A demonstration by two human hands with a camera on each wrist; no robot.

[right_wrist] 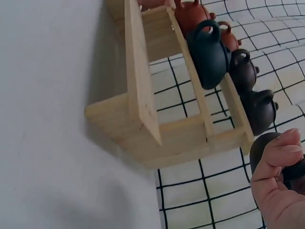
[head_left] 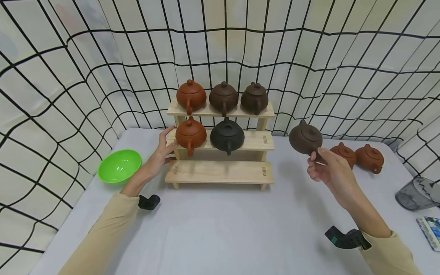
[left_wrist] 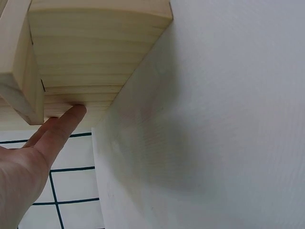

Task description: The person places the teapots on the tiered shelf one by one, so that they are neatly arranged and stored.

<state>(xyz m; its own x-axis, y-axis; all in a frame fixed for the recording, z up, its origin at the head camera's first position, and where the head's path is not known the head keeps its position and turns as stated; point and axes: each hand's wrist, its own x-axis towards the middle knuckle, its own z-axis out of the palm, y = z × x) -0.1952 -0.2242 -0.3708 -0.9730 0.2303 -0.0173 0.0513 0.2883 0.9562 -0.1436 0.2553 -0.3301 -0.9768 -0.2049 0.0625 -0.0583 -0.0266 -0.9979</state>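
My right hand pinches the handle of a dark brown teapot, which it holds up in the air to the right of the wooden three-tier rack. In the right wrist view, the fingers partly hide that teapot. At the rack's left end is my left hand, its extended fingers touching the wooden side beside an orange-brown teapot. A black teapot shares that middle tier. Along the top stand another orange-brown teapot and two dark brown teapots.
Two reddish-brown teapots sit on the white table behind my right hand. A green bowl lies left of the rack. Toward the right edge are a clear grey cup and a booklet. Black-lined mesh encloses the back and sides.
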